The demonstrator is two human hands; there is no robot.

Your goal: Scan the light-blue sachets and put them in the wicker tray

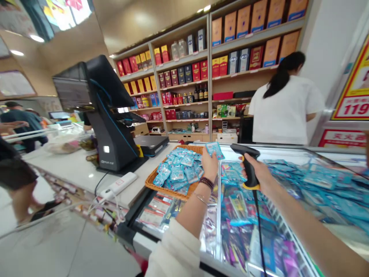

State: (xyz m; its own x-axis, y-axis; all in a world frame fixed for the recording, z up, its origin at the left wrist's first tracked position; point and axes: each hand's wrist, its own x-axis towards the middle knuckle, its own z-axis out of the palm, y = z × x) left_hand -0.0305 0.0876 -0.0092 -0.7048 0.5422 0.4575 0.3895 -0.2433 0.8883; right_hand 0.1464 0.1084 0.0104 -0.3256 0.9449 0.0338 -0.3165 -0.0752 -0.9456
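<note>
My left hand holds a small blue packet at the right edge of an orange wicker basket. Many more blue packets are heaped in that basket. A black barcode scanner is in my right hand, its head pointing left toward the held packet and its cable hanging down. Beneath the scanner, a glass-topped case shows colourful packages and some blue packets. My fingers partly cover both the packet and the scanner's handle.
A black cash register stands on the white counter at left, with a white power strip before it. More blue packets lie at right. A person in white faces shelves of boxes. Other people are at far left.
</note>
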